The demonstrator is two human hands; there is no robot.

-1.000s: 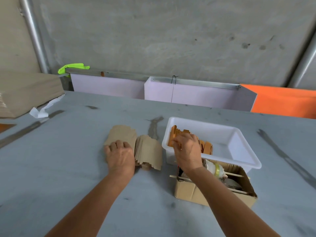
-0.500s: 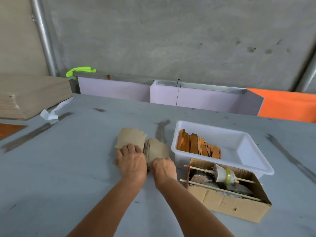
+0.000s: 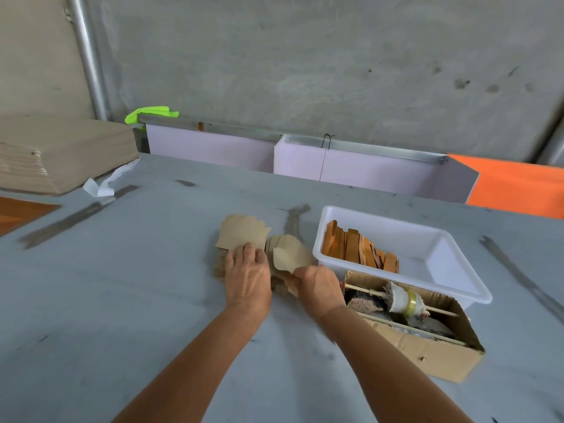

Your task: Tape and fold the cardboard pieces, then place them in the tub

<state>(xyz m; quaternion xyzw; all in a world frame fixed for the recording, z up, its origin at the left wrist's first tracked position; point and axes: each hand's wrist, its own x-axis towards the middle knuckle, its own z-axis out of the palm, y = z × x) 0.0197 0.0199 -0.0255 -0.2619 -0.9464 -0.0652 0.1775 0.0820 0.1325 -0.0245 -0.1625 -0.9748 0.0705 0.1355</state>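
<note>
Left hand: the left hand [image 3: 247, 274] lies palm down, fingers fairly straight and close together, pressing on the left stack of cardboard pieces [image 3: 241, 236] on the table [image 3: 122, 300].
Right hand: the right hand [image 3: 319, 285] has its fingers curled, pinching the near edge of a single cardboard piece [image 3: 288, 254] and holding it tilted above the right stack [image 3: 282, 280].
Stacks: two piles of tan cut pieces, side by side and touching, just left of the tub; the left pile is fanned at its far edge.
Tub: white plastic tub [image 3: 442, 239] on the table, right of the piles; its near left part holds a row of folded pieces [image 3: 357, 250] standing on edge, orange-brown, leaning against one another.
Cardboard box: an open box [image 3: 427, 358] sits against the tub's near wall; a thin stick across it carries a tape roll [image 3: 404, 300]. Other contents are too unclear to name.
Background: a large stack of flat cardboard sheets [image 3: 61, 151] at far left, a white scrap [image 3: 100, 186] beside it, pale panels [image 3: 366, 169] and an orange sheet [image 3: 518, 184] beyond the table's far edge.
</note>
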